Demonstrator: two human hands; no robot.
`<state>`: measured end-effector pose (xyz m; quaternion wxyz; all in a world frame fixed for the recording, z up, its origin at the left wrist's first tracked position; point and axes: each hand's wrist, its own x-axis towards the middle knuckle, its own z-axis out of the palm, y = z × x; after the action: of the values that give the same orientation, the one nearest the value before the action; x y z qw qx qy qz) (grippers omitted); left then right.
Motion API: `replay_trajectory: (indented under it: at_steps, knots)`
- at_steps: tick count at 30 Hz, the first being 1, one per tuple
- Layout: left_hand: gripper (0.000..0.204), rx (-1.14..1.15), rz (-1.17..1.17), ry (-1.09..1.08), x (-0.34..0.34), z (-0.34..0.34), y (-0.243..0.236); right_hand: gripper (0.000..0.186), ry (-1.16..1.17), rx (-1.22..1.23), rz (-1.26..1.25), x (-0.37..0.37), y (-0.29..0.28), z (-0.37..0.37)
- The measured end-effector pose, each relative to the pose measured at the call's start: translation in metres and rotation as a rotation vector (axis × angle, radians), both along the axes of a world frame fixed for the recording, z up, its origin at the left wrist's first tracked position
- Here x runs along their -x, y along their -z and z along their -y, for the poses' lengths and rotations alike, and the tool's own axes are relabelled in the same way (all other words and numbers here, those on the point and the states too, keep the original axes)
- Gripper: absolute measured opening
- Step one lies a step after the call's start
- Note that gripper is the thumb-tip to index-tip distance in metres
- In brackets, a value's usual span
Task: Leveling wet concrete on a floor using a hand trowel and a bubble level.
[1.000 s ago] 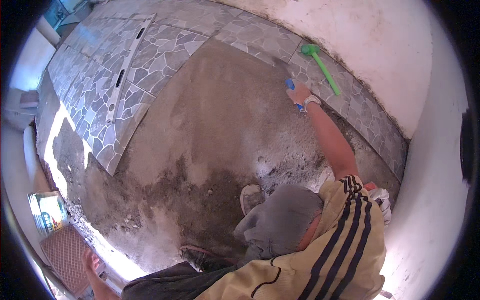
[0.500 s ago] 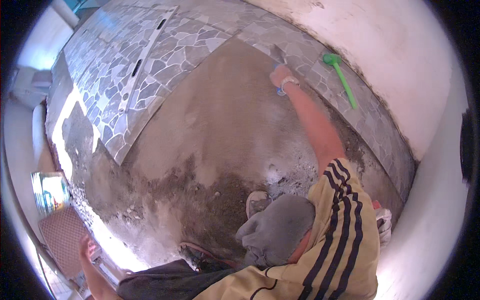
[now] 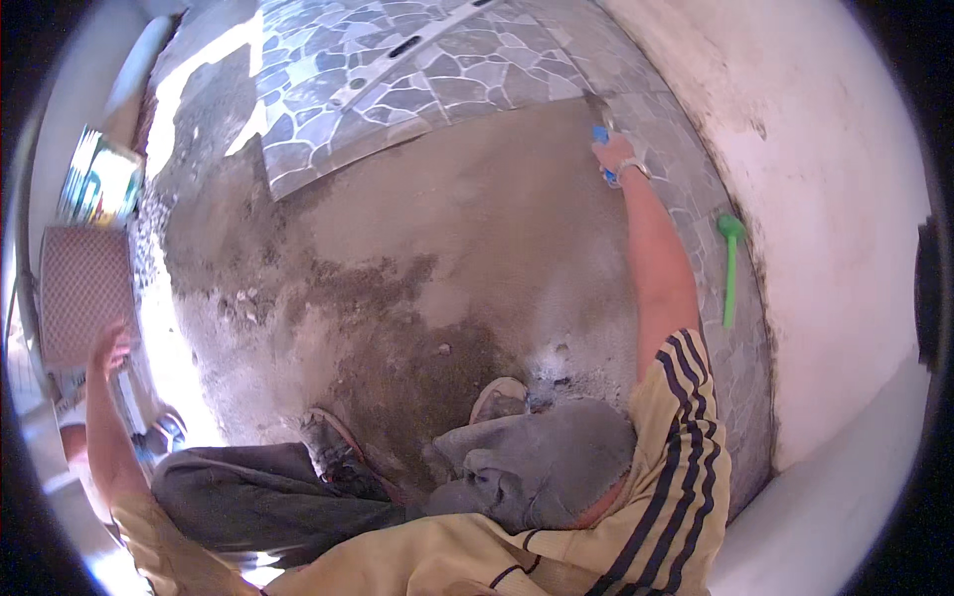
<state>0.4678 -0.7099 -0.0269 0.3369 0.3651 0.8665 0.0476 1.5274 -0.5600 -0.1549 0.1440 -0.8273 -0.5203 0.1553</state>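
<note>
My right hand (image 3: 616,154) is closed round the blue handle of a trowel (image 3: 598,107). Its small blade points away from me, at the far right corner of the bare mortar bed (image 3: 467,189), where grey stone-patterned tiles (image 3: 477,74) meet it. My right arm is stretched out far. On the left, my left hand (image 3: 112,346) hangs with fingers loosely apart and nothing seen in them. It is beside the near edge of a brown woven-textured panel (image 3: 87,288); whether it touches is unclear.
A long spirit level (image 3: 407,50) lies on the far tiles. A green mallet (image 3: 730,263) lies on the tile strip along the right wall (image 3: 795,159). Behind the brown panel stands a shiny printed packet or tin (image 3: 102,179). Loose rubble (image 3: 248,298) covers the ground before my shoes.
The whole view has swung, so the floor and tools appear shifted. My right hand still grips the trowel near the tile corner. My left hand remains by the brown panel.
</note>
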Motion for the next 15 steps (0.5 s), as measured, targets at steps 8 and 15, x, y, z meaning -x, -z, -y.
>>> replay_trajectory:
  at_steps: [8, 15]
  knots:
    - [0.051, 0.104, -0.002, 0.019, -0.052, 0.004, -0.011, 0.043, -0.416, -0.143, 0.007, 0.163, -0.011, 0.057]
    - [0.049, -0.188, 0.002, 0.128, 0.032, -0.069, 0.033, 0.026, -0.115, 0.027, -0.851, 0.236, -0.074, 0.143]
